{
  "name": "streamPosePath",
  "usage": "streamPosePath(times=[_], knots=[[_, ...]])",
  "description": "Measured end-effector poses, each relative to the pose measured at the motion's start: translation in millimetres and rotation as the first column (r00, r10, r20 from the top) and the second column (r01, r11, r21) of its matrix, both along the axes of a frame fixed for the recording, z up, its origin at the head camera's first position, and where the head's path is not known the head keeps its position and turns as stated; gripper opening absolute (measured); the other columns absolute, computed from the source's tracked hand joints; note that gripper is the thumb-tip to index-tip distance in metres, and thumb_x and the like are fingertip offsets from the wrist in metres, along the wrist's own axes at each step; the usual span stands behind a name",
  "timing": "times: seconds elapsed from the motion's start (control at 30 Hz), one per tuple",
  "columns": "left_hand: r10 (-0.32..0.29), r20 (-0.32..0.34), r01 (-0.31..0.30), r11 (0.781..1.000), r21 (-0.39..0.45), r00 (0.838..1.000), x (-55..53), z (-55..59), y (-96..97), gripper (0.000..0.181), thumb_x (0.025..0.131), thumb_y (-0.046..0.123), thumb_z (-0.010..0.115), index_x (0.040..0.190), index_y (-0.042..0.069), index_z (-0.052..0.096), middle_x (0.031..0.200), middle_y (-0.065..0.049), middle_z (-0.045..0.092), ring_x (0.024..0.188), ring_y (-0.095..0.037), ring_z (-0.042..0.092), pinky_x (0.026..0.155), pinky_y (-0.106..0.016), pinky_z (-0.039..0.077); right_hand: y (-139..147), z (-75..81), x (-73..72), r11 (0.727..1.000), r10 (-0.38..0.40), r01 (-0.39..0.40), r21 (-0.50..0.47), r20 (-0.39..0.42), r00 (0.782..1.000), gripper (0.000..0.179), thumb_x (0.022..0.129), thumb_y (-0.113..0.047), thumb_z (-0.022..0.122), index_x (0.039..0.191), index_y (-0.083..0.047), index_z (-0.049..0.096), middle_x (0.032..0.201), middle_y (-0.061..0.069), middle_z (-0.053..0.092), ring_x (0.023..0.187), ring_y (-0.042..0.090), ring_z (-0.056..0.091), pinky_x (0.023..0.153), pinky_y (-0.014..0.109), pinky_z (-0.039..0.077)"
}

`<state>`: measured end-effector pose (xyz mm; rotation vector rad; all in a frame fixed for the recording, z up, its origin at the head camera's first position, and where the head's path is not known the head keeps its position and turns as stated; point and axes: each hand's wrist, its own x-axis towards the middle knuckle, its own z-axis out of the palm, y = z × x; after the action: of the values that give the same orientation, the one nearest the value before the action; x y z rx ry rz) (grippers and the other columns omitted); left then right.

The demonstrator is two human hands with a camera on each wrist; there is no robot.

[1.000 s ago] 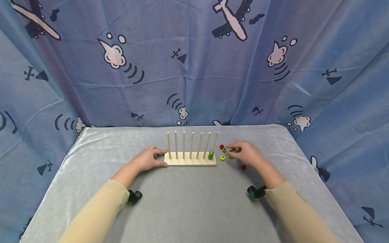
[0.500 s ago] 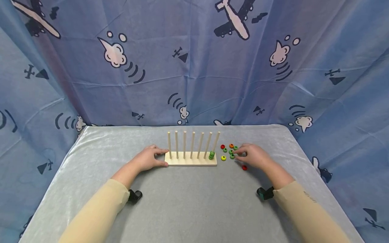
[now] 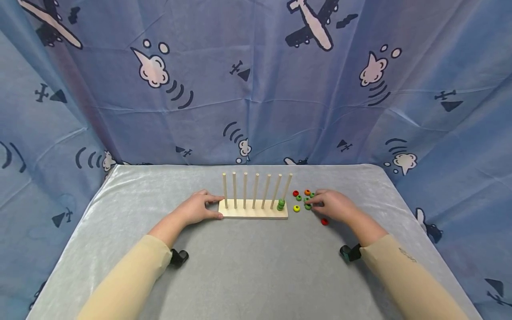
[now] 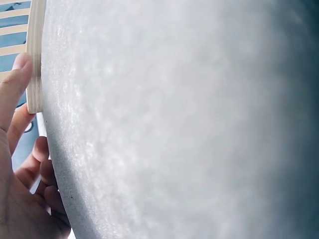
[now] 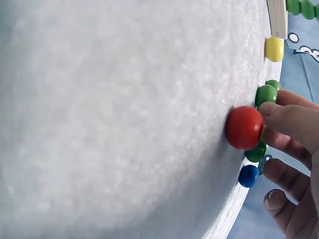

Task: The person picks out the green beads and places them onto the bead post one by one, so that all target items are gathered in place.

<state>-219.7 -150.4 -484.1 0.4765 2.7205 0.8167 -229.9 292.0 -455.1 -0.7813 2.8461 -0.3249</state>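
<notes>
A blue airplane-print curtain hangs at twelve o'clock, beyond the grey tabletop. At the pegboard's nine o'clock the left grip pinches its end, where light, level pressure should steady it; at its three o'clock the right grip's thumb and forefinger meet green beads, pinching or not I cannot tell, and fingertips alone should spare the neighbours. The right sleeve's dark marking is unreadable.

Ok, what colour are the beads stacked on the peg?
Green: the stacked beads show best in the right wrist view.
</notes>
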Motion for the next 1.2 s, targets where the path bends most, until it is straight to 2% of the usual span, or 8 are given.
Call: streamPosePath(times=[0.37,0.6,0.8,0.97,1.1,1.2], knots=[[0.005,-0.008,-0.005,1.000,0.003,1.000,-0.8,1.1,2.3,0.069,0.076,0.051,0.082,0.137,0.027,0.063,0.106,-0.001,0.054,0.092,-0.020,0.048,0.081,-0.038,0.042,-2,-0.7,-1.5,0.999,0.011,-0.011,0.038,-0.011,1.000,0.029,0.090,-0.016,0.074,0.118,-0.019,0.076,0.090,-0.007,0.060,0.070,0.008,0.047,0.066,0.033,0.043],[0.001,-0.007,-0.001,1.000,0.003,1.000,-0.9,-0.3,1.1,0.069,0.075,0.053,0.082,0.137,0.027,0.063,0.104,0.000,0.054,0.091,-0.020,0.047,0.080,-0.038,0.041,-1,1.1,1.1,1.000,-0.009,0.009,0.005,-0.004,1.000,0.027,0.090,-0.019,0.074,0.117,-0.018,0.076,0.091,-0.006,0.061,0.071,0.008,0.049,0.068,0.033,0.044],[0.004,-0.009,-0.003,1.000,0.005,1.000,-0.2,-0.3,1.0,0.068,0.075,0.052,0.082,0.136,0.027,0.064,0.104,-0.001,0.054,0.090,-0.020,0.047,0.079,-0.038,0.041,-2,3.0,4.4,0.999,-0.021,0.019,-0.047,-0.031,0.999,0.026,0.089,-0.019,0.075,0.114,-0.016,0.076,0.093,-0.005,0.064,0.072,0.008,0.051,0.070,0.035,0.045],[0.005,-0.006,-0.005,1.000,0.006,1.000,1.6,0.9,1.5,0.068,0.075,0.051,0.083,0.136,0.027,0.064,0.102,0.000,0.053,0.087,-0.019,0.046,0.077,-0.036,0.040,-5,10.0,7.6,0.995,-0.057,0.052,-0.090,-0.050,0.997,0.027,0.088,-0.018,0.076,0.114,-0.013,0.076,0.095,-0.003,0.065,0.071,0.010,0.051,0.068,0.034,0.045],[0.002,-0.006,-0.002,1.000,0.013,1.000,2.3,1.4,0.9,0.067,0.076,0.050,0.083,0.136,0.026,0.064,0.102,-0.001,0.053,0.087,-0.019,0.046,0.077,-0.036,0.040,-8,20.5,10.0,0.987,-0.107,0.102,-0.127,-0.037,0.994,0.029,0.088,-0.020,0.077,0.116,-0.013,0.076,0.094,-0.003,0.065,0.072,0.012,0.052,0.065,0.033,0.044],[0.003,-0.006,-0.002,1.000,0.014,1.000,2.9,1.9,0.8,0.067,0.076,0.049,0.083,0.136,0.026,0.064,0.103,-0.001,0.054,0.088,-0.020,0.047,0.078,-0.037,0.041,-11,29.0,11.7,0.983,-0.118,0.112,-0.149,-0.036,0.992,0.029,0.088,-0.021,0.076,0.117,-0.015,0.076,0.090,-0.004,0.064,0.071,0.013,0.051,0.063,0.033,0.044]])
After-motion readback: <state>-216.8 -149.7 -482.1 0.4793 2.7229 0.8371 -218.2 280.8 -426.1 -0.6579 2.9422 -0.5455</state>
